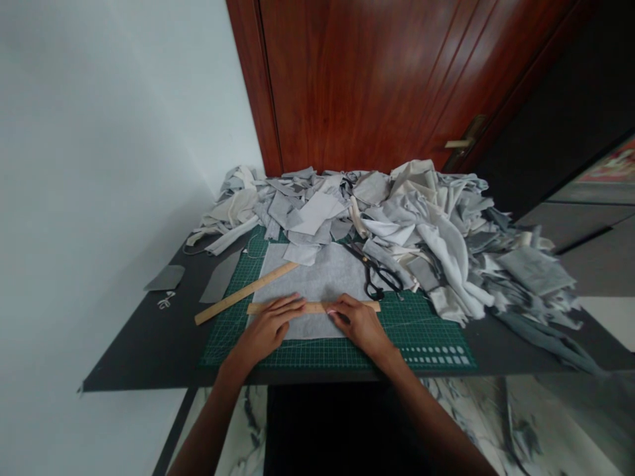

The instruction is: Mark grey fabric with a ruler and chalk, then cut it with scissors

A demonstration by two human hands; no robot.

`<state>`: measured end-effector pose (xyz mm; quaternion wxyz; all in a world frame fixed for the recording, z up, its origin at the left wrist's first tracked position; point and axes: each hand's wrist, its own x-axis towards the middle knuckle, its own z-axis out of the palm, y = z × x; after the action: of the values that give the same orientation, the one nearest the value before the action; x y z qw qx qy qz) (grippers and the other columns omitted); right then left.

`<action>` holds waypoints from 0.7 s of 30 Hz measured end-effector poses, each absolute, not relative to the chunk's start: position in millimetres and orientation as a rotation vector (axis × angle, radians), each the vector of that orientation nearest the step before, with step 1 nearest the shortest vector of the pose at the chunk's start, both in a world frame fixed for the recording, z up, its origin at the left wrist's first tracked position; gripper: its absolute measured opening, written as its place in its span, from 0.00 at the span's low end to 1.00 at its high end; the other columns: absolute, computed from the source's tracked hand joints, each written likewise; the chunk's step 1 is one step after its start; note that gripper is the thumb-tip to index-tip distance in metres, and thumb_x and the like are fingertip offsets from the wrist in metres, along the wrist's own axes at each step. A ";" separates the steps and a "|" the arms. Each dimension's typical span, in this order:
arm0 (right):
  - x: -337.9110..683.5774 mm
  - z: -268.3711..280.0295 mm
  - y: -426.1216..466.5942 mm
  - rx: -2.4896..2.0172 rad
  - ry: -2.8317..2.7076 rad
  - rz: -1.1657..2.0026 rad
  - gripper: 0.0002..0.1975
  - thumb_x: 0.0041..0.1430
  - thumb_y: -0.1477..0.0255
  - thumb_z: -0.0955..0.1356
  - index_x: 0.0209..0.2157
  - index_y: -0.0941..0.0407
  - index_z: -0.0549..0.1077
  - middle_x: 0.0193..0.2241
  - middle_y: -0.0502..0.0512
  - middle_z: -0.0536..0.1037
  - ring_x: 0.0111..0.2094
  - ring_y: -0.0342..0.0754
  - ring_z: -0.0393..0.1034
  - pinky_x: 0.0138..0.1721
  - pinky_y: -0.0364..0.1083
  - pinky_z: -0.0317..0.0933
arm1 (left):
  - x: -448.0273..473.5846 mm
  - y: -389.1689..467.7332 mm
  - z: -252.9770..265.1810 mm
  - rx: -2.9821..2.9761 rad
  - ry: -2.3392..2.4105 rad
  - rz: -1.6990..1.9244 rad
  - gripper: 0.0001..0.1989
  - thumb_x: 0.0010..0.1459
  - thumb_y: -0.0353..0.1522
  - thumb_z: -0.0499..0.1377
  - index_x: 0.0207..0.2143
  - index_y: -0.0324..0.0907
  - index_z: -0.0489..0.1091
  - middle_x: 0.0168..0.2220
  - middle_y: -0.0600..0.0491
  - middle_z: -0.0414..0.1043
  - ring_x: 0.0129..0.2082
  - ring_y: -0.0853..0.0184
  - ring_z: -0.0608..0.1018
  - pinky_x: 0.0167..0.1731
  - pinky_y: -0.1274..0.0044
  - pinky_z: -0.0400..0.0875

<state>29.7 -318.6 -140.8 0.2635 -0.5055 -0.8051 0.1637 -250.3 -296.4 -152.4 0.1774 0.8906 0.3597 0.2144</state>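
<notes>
A wooden ruler (317, 307) lies sideways across a piece of grey fabric (327, 277) on the green cutting mat (421, 324). My left hand (268, 327) rests on the left part of the ruler, its fingers stretched out flat. Over the right part, my right hand (361, 324) has its fingers bent and thumb and fingertips drawn together at the ruler's edge. Whatever small thing those fingertips may hold is hidden. A second wooden ruler (243, 294) lies slanted to the left, its upper end on the fabric. Black-handled scissors (374, 271) lie at the fabric's upper right.
Heaped grey and white fabric scraps (421, 218) run along the back and right of the dark table (149, 357). Flat grey pieces (166, 277) and a small white tangle (166, 301) lie at left. Behind stand a white wall (124, 132) and a brown wooden door (357, 86).
</notes>
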 end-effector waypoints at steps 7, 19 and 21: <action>37.5 -143.7 -318.1 -1.333 -2.174 0.485 0.12 0.73 0.69 0.66 0.47 0.52 0.83 0.42 0.54 0.81 0.35 0.46 0.77 0.37 0.43 0.66 | -251.2 -290.4 -151.9 2.485 0.964 0.615 0.28 0.66 0.20 0.50 0.62 0.48 0.73 0.64 0.53 0.74 0.69 0.63 0.69 0.71 0.56 0.61; 69.1 -147.7 -325.6 -1.398 -2.153 0.424 0.12 0.73 0.68 0.66 0.45 0.51 0.83 0.43 0.54 0.81 0.38 0.47 0.78 0.40 0.44 0.69 | -253.4 -290.6 -151.4 2.495 0.960 0.622 0.26 0.66 0.20 0.50 0.60 0.46 0.74 0.64 0.52 0.73 0.68 0.64 0.70 0.71 0.57 0.62; 77.2 -148.3 -328.0 -1.417 -2.130 0.423 0.13 0.74 0.67 0.65 0.45 0.51 0.83 0.43 0.54 0.82 0.37 0.47 0.78 0.40 0.43 0.70 | -254.4 -289.5 -153.2 2.497 0.959 0.623 0.27 0.66 0.20 0.50 0.60 0.47 0.74 0.64 0.52 0.73 0.68 0.63 0.70 0.71 0.57 0.62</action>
<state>77.2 -328.0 -148.3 0.2708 -0.5260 -0.7907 0.1571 -254.4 -289.5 -153.2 0.1964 0.8915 0.3425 0.2223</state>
